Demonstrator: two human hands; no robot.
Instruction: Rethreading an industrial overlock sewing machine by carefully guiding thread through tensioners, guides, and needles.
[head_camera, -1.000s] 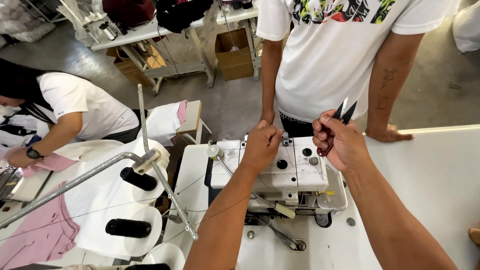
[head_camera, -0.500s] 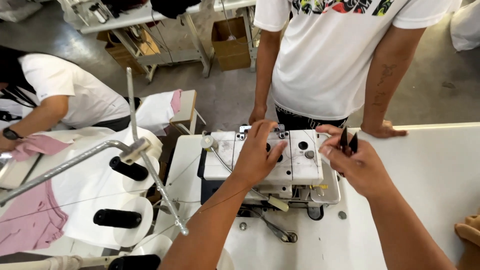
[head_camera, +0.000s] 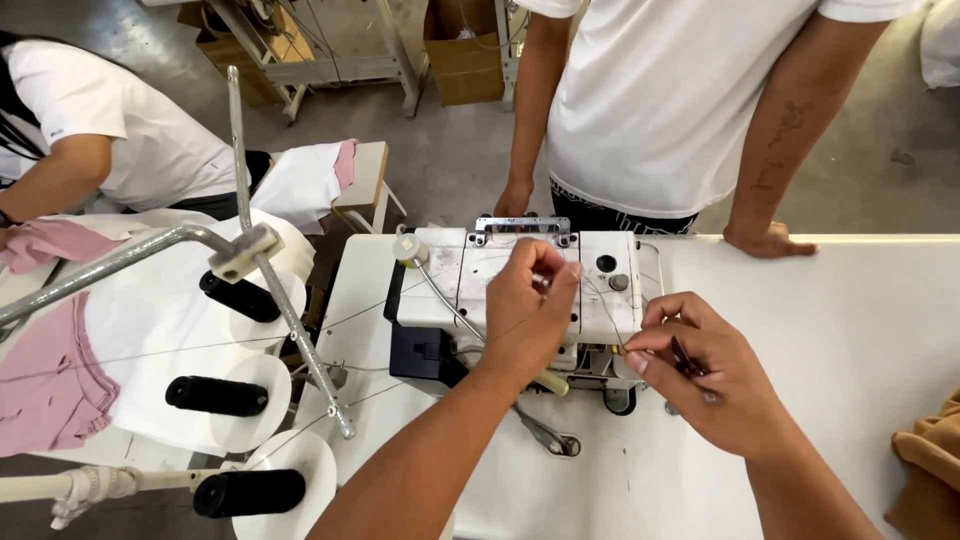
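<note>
A white overlock sewing machine (head_camera: 470, 270) stands on a white table (head_camera: 850, 300). My left hand (head_camera: 525, 305) hovers over the machine's top, its fingers pinched on a thin thread (head_camera: 597, 300) that runs across toward my right hand. My right hand (head_camera: 715, 385) is just right of the machine, with dark metal tweezers (head_camera: 685, 358) held in it and the thread's end pinched at its fingertips. Below the machine's front a metal lever (head_camera: 545, 435) lies on the table.
A person in a white shirt (head_camera: 670, 100) stands across the table, one hand (head_camera: 765, 240) on its far edge. At the left are a metal thread stand (head_camera: 270, 290), black spool cores (head_camera: 215, 395), pink cloth (head_camera: 45, 390) and another seated person (head_camera: 90, 130). Brown cloth (head_camera: 925, 460) lies at right.
My view has moved closer to the machine. Both hands came down from above the machine; the right hand dropped to the machine's right side and a thread is now stretched between the hands.
</note>
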